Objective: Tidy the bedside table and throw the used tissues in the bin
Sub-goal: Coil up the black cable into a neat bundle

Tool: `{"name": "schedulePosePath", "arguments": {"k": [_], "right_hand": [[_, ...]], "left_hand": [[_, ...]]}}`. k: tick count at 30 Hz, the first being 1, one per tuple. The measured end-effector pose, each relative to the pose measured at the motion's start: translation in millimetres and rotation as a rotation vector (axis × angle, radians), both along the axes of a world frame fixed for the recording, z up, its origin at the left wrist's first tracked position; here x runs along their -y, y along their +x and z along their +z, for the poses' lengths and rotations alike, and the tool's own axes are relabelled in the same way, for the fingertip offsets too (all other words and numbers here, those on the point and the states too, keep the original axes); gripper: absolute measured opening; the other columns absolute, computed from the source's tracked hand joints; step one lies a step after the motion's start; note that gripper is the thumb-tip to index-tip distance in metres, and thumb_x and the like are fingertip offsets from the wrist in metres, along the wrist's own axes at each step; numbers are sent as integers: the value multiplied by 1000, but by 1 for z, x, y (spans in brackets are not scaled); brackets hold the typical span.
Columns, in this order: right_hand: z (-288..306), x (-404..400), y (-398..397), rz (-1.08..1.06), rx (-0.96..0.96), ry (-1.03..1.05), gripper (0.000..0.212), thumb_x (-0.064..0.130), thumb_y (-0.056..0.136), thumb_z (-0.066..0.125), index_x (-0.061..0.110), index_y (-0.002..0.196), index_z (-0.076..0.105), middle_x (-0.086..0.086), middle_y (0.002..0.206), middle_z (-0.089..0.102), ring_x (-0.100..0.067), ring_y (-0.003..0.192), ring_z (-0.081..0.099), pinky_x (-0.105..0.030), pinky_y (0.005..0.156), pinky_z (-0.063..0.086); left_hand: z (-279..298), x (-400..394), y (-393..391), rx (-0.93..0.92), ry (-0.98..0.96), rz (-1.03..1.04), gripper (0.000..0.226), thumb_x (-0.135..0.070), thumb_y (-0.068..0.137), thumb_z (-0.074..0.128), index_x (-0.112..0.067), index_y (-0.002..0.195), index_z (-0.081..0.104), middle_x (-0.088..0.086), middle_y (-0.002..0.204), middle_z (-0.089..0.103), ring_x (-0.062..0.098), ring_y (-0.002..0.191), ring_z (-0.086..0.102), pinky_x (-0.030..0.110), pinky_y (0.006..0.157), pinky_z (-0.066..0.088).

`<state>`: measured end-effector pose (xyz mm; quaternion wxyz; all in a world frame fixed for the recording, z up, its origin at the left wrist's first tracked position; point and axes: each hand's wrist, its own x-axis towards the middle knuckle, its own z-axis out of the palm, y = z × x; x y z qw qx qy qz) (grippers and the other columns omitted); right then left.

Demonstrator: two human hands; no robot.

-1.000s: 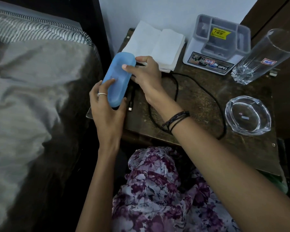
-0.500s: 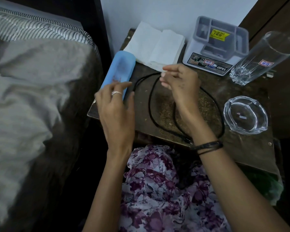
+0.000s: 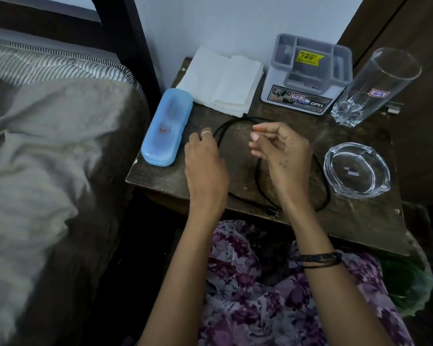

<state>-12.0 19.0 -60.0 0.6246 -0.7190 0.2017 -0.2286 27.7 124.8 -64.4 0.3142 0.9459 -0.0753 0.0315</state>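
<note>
- the left hand (image 3: 205,168) lies palm down over the bedside table (image 3: 360,221), fingers curled at the black cable (image 3: 323,176) where its loop passes at 12 o'clock of the knuckles; whether they grip it or only touch it cannot be told.
- the right hand (image 3: 283,156) hovers above the middle of the loop, fingers loosely bent with the thumb near the forefinger, clasping nothing that shows.
- the cable runs round both hands in a wide ring, and its plug end lies near the table's front edge at 6 o'clock of the right wrist.
- the blue case (image 3: 166,128) lies flat at 10 o'clock of the left hand, just beside it, along the table's left edge.
- the folded white tissues (image 3: 223,83) rest at 12 o'clock of the hands, at the back of the table, apart from all fingers.
- the grey organiser (image 3: 308,78) stands at 1 o'clock, the tall glass (image 3: 375,88) at 2 o'clock, and the glass ashtray (image 3: 356,171) at 3 o'clock of the right hand.
- one second ago both hands held the blue case lifted; now it is set down and both hands have left it, shifting right to the cable.
</note>
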Motion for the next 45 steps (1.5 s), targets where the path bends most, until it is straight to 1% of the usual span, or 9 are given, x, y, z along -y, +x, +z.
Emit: {"name": "schedulePosePath", "arguments": {"k": [7, 10, 13, 18, 25, 29, 35, 41, 45], "right_hand": [[8, 11, 10, 122, 131, -549, 36, 2, 92, 52, 15, 126, 58, 11, 130, 50, -5, 128, 39, -6, 104, 26], [16, 19, 16, 193, 174, -459, 36, 2, 92, 50, 16, 124, 59, 26, 125, 45, 8, 129, 30, -11, 107, 28], [16, 22, 18, 265, 176, -362, 32, 10, 93, 52, 14, 124, 58, 28, 111, 49, -8, 131, 38, -33, 111, 34], [3, 20, 21, 345, 169, -254, 30, 10, 92, 55, 9, 122, 51, 0, 123, 52, -9, 122, 49, -32, 105, 40], [-1, 10, 14, 363, 91, -345, 14, 6, 95, 46, 0, 97, 59, 3, 81, 57, -6, 70, 56, -28, 65, 48], [7, 15, 9, 371, 39, -443, 20, 13, 94, 53, 6, 106, 67, 19, 76, 51, 4, 67, 51, -11, 60, 36], [16, 24, -1, 423, -36, -359, 19, 19, 88, 64, 6, 75, 70, -4, 54, 50, -16, 48, 39, -31, 49, 30], [30, 39, -10, 513, 31, 102, 22, 17, 86, 60, 12, 65, 63, 8, 40, 44, -7, 32, 34, -15, 37, 31], [32, 42, -9, 418, 112, 261, 21, 16, 89, 53, 15, 69, 59, 10, 43, 36, -5, 34, 30, -16, 37, 30]], "left_hand": [[43, 4, 19, -480, -630, -258, 13, -9, 91, 54, -15, 85, 63, -5, 75, 62, 3, 69, 59, 18, 59, 50], [62, 4, 19, -686, -977, -390, 19, -12, 95, 46, -12, 82, 60, -5, 65, 58, 0, 58, 56, 13, 54, 47], [64, 3, 15, -723, -1120, -448, 21, -14, 94, 42, -12, 83, 59, -7, 57, 49, 3, 53, 48, 14, 54, 46], [50, 4, 13, -726, -1230, -405, 22, -13, 96, 34, -4, 89, 53, -7, 48, 33, 6, 43, 36, 16, 47, 41], [46, 26, 21, -543, -1504, -279, 22, -2, 97, 36, -6, 105, 55, -1, 83, 71, 5, 76, 68, 15, 73, 56], [39, 29, 27, -319, -1327, -201, 22, -1, 96, 41, -5, 115, 49, 3, 109, 64, 9, 103, 64, 21, 93, 50], [32, 33, 27, 30, -629, -287, 31, 0, 96, 39, -5, 126, 48, 3, 122, 60, -3, 109, 55, 8, 94, 43], [31, 27, 31, 45, -473, -321, 27, -11, 98, 39, -9, 123, 50, 2, 94, 67, 10, 73, 62, 19, 69, 51], [31, 17, 34, -182, -633, -407, 17, -13, 92, 46, -6, 88, 62, -7, 51, 56, 4, 44, 44, 14, 47, 36]]}}
